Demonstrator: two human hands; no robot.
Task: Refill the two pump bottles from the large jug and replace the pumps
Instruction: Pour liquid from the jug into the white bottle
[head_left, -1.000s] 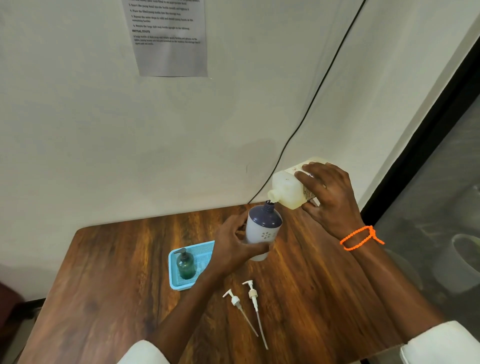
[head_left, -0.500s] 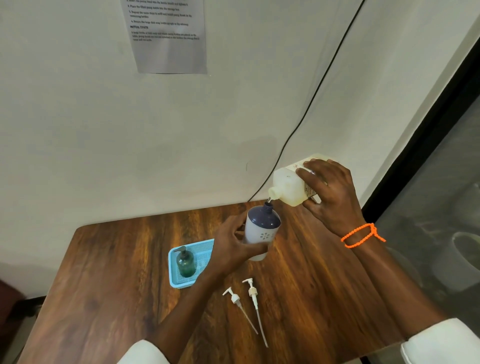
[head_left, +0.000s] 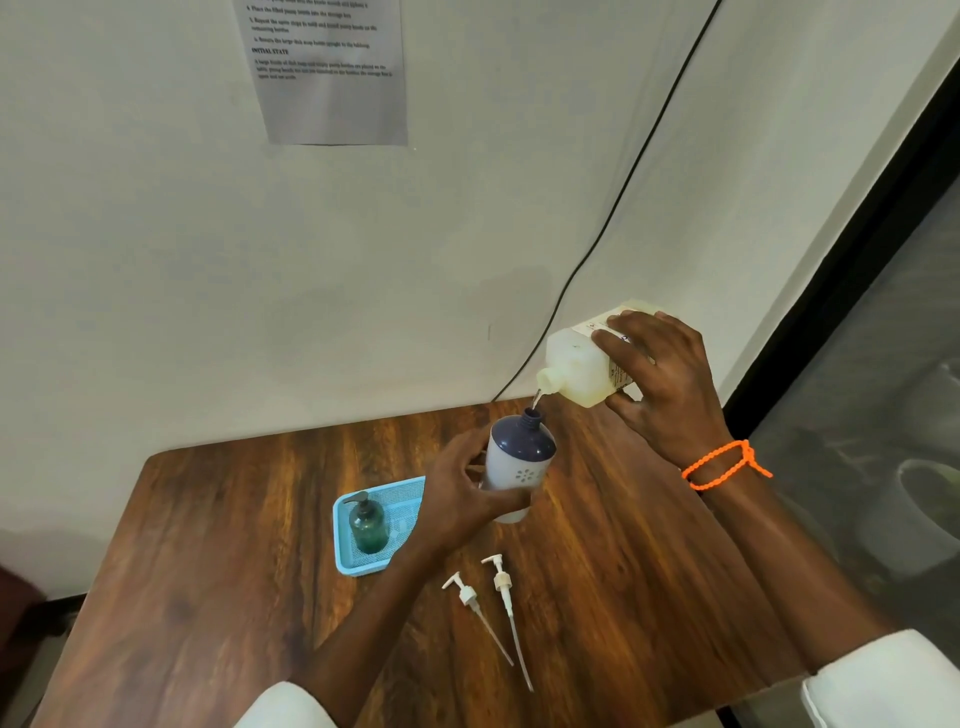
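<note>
Now left hand (head_left: 457, 499) fingers (head_left: 511, 500) wrap the pump bottle (head_left: 517, 462).

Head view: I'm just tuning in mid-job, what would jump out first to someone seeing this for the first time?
The pour at centre right: the right hand tips the pale jug so a thin stream drops into the open neck of the white and navy bottle, which the left hand grips above the wooden table. Two loose white pumps lie in front of it, and a green pump bottle stands in the blue tray to the left.
</note>
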